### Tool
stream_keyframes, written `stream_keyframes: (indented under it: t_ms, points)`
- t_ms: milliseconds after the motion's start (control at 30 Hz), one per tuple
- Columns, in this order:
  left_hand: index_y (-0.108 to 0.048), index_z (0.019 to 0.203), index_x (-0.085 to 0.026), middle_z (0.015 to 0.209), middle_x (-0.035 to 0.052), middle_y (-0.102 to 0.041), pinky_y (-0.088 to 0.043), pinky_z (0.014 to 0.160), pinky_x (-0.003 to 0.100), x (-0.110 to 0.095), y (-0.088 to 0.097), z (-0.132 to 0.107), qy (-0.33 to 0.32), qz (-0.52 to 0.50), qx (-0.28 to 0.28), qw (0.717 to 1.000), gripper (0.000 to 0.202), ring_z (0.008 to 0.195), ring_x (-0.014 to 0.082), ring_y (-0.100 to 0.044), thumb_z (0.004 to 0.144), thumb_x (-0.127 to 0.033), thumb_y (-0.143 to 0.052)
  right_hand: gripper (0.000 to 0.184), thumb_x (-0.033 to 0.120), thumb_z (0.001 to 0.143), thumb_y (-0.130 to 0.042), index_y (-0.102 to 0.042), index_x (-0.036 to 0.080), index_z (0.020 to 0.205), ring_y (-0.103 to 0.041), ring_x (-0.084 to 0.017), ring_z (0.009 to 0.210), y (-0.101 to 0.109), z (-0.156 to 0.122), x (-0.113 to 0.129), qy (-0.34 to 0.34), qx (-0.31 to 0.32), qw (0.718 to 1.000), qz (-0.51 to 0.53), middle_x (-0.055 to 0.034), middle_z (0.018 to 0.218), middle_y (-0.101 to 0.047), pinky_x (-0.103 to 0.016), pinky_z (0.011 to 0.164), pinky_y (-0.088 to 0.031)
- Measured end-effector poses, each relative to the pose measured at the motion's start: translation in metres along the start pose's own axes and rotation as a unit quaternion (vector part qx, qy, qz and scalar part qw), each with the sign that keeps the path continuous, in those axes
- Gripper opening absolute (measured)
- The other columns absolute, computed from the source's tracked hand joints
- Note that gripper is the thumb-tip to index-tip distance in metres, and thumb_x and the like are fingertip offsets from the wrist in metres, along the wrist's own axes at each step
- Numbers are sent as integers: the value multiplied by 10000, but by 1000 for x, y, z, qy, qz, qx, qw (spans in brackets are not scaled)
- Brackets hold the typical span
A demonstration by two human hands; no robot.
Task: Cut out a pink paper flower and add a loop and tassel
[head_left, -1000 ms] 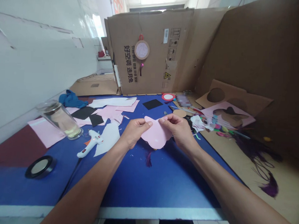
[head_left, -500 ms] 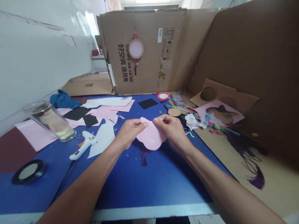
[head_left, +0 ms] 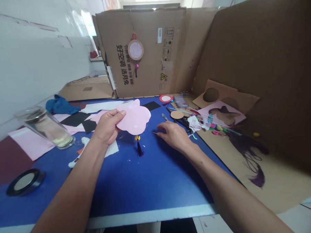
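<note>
My left hand [head_left: 107,126] pinches the left edge of a pink flower-shaped paper cutout [head_left: 134,118] between thumb and fingers, holding it above the table. At its lower edge show a yellow bead [head_left: 137,138] and a dark purple tassel [head_left: 140,148]; whether they are attached to the paper I cannot tell. My right hand [head_left: 174,135] is low over the blue table, apart from the cutout, its fingers curled. A small thin tip shows at its fingertips, too little to name. Partly behind my left forearm lies a white glue gun [head_left: 78,154].
Left are a glass tumbler [head_left: 50,129], a roll of black tape [head_left: 26,182], a blue cloth [head_left: 62,105] and black felt squares [head_left: 76,119]. At right lie a tan disc [head_left: 177,114], crumpled white paper [head_left: 194,122] and purple tassels [head_left: 258,176]. Cardboard walls [head_left: 151,30] stand behind.
My right hand has let go of the cutout and moved down to the table. My left hand has carried the cutout left and up, uncovering the yellow bead. The view has shifted slightly.
</note>
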State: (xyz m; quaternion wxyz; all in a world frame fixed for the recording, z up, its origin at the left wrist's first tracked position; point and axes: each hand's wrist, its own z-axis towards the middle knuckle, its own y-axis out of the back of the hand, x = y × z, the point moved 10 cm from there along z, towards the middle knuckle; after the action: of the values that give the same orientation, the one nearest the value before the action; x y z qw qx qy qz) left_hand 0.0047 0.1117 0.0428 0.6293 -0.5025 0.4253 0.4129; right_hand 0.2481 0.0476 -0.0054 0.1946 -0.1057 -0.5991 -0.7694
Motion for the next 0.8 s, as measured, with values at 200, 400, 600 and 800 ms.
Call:
stream_keyframes:
  t_ms: [200,400,600,800]
  points:
    - [-772,786,-125,736,62,-759,-605,658,302,-7,-16,-15,36,0,41,999,303,657,179,-695,648,-302,-976,172,211,1004,-647,-803,238,1069,-746,-249,1067,-11,-3,-3,-30,58,991,-116,-69,1148,-795,-298,779,-487]
    - [-818,925,-142,886,107,-816,-618,727,332,-22,-54,-76,126,-12,144,981,257,779,238,-763,758,-301,-930,211,191,1023,-589,-798,196,1051,-767,-264,1005,-4,-4,-13,-67,59,987,-134,-116,1127,-798,-289,715,-467]
    - [-825,920,-136,865,94,-819,-581,705,278,32,-62,-101,202,31,154,967,300,729,184,-736,735,-336,-950,224,219,1043,-577,-799,207,1073,-760,-278,1064,-4,-3,-16,-73,58,987,-134,-130,1159,-793,-296,732,-478]
    - [-794,889,-134,801,91,-793,-540,623,287,100,-39,-49,217,112,92,965,273,643,179,-695,703,-301,-903,227,213,1018,-602,-804,223,1120,-759,-285,1086,-7,-1,-20,-78,60,986,-131,-120,1200,-796,-300,756,-498]
